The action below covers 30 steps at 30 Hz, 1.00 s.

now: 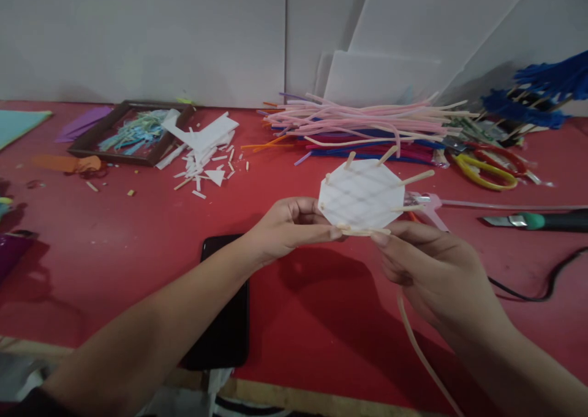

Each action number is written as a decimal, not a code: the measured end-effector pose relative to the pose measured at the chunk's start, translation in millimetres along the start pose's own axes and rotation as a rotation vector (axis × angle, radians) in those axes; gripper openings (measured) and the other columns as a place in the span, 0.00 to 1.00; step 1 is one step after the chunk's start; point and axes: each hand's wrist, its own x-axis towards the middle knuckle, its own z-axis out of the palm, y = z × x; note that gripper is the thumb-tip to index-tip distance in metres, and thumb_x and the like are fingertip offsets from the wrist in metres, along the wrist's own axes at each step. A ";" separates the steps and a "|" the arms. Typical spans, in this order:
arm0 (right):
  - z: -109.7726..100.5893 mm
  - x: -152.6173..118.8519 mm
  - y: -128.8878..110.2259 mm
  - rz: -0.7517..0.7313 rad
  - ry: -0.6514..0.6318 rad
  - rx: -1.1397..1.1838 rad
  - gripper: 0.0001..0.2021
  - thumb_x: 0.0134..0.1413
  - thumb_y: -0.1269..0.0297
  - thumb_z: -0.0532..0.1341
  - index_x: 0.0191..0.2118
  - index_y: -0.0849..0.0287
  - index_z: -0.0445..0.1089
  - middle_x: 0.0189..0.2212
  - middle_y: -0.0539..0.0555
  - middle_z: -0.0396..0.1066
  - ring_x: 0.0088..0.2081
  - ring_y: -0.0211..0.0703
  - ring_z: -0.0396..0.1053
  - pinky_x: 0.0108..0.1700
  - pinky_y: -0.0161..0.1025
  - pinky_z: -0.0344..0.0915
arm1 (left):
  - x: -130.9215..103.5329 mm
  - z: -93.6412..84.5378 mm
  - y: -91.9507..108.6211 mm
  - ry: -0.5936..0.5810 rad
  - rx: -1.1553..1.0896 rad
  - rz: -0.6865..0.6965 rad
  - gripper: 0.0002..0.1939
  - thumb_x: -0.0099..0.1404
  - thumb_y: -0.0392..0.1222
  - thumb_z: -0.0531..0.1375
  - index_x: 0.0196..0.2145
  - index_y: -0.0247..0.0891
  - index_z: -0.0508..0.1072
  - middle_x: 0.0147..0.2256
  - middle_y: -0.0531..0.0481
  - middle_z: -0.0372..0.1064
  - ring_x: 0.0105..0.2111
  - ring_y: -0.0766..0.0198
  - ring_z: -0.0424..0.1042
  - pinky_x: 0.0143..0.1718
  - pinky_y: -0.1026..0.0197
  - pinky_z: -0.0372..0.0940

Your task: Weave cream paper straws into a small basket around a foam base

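A white many-sided piece of card or board [361, 193] is raised above the red table, with several short pale sticks standing out around its edge. My left hand [294, 224] pinches its lower left edge between thumb and fingers. At the lower right edge, my right hand [432, 264] closes on a pale pipe cleaner [367, 232] that lies along the bottom side of the piece. A long pale strand [418, 337] hangs below my right hand, apparently the same pipe cleaner. Behind the piece lies a pink glue gun [429, 206], partly hidden.
A black phone [225, 331] lies under my left forearm. Pink pipe cleaners [358, 123] are heaped at the back, near yellow-handled scissors [487, 178]. A utility knife [533, 221] lies right. White scraps [206, 141] and a brown frame [133, 158] are at back left.
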 end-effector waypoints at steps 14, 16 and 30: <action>11.1 4.3 -6.4 0.147 0.055 0.163 0.16 0.32 0.57 0.74 0.20 0.59 0.69 0.11 0.42 0.53 0.14 0.25 0.47 0.15 0.28 0.43 | -1.1 2.6 -2.6 0.019 0.022 0.042 0.11 0.51 0.38 0.71 0.28 0.33 0.73 0.26 0.53 0.73 0.27 0.72 0.71 0.35 0.67 0.67; 11.7 3.9 -4.8 0.132 0.063 0.148 0.15 0.34 0.56 0.74 0.21 0.59 0.70 0.11 0.42 0.53 0.14 0.25 0.47 0.15 0.28 0.44 | -0.8 4.1 -2.2 0.021 0.010 0.053 0.12 0.50 0.38 0.72 0.27 0.33 0.72 0.25 0.54 0.72 0.27 0.73 0.71 0.34 0.68 0.67; 14.6 0.1 -2.7 0.084 0.078 0.054 0.15 0.37 0.55 0.72 0.21 0.58 0.68 0.12 0.41 0.51 0.15 0.26 0.46 0.16 0.29 0.44 | -2.9 12.3 6.4 0.073 -0.001 0.020 0.17 0.43 0.32 0.73 0.24 0.33 0.68 0.20 0.59 0.66 0.23 0.75 0.67 0.32 0.69 0.66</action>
